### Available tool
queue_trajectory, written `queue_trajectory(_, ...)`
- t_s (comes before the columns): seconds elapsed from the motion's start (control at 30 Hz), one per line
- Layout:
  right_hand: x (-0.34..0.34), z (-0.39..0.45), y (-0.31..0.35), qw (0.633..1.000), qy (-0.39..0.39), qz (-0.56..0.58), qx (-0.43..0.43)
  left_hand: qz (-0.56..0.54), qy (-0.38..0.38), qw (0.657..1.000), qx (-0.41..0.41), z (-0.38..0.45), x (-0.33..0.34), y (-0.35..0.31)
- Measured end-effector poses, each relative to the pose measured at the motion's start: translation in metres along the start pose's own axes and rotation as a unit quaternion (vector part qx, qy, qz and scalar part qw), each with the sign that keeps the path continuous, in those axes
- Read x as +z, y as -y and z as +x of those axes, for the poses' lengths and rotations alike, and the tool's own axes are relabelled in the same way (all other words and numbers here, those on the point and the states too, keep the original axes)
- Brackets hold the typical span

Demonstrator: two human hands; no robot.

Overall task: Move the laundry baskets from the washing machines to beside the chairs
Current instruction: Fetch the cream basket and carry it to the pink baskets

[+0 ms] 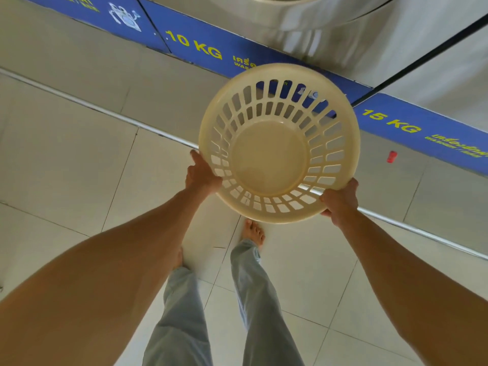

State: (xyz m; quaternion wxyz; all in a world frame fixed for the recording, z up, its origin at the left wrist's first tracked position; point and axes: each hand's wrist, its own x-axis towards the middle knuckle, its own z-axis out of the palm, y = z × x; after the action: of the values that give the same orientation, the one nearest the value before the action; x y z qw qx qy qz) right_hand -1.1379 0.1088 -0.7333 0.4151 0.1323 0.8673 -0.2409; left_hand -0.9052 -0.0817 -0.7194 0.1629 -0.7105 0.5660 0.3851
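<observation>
A round cream plastic laundry basket (272, 157) with slotted walls hangs in the air in front of me, empty, its opening facing up. My left hand (202, 175) grips its rim on the left side. My right hand (339, 200) grips the rim at the lower right. The basket is held above the step in front of the washing machines (330, 35), whose steel fronts fill the top of the view. No chairs are in sight.
A blue band (200, 46) with yellow "10 KG" and "15 KG" lettering runs along the machines' base. A raised tiled step with a metal edge strip (79, 103) crosses the floor. A small red object (392, 156) lies on the step. My bare feet stand on pale floor tiles (303, 273).
</observation>
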Motion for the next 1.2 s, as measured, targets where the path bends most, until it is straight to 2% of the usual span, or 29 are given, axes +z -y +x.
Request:
queue_trajectory(0.13, 0.002, -0.011, 0.008, 0.999, 0.023, 0.025, 0.001, -0.069, 0.011, 0.995, -0.067, -0.001, -0.008, 0.024)
queue_trajectory(0.27, 0.012, -0.039, 0.002, 0.999, 0.042, -0.014, -0.004, -0.181, 0.023, 0.976, -0.121, -0.016, -0.014, 0.064)
queue_trajectory(0.53, 0.050, -0.121, -0.024, 0.986, 0.069, -0.139, -0.061, -0.215, 0.014, 0.964, -0.156, -0.073, -0.035, 0.173)
queue_trajectory(0.73, 0.093, -0.206, -0.037, 0.957, 0.102, -0.229, -0.146, -0.342, -0.028, 0.912, -0.223, -0.126, -0.060, 0.273)
queue_trajectory(0.83, 0.115, -0.244, -0.043, 0.946, 0.133, -0.245, -0.165, -0.371, -0.041, 0.900, -0.223, -0.149, -0.072, 0.321)
queue_trajectory(0.93, 0.142, -0.284, -0.048, 0.918, 0.149, -0.301, -0.212, -0.406, -0.035, 0.889, -0.211, -0.171, -0.083, 0.377)
queue_trajectory(1.2, 0.221, -0.410, -0.083, 0.834, 0.156, -0.426, -0.315, -0.567, -0.045, 0.780, -0.263, -0.251, -0.124, 0.495)
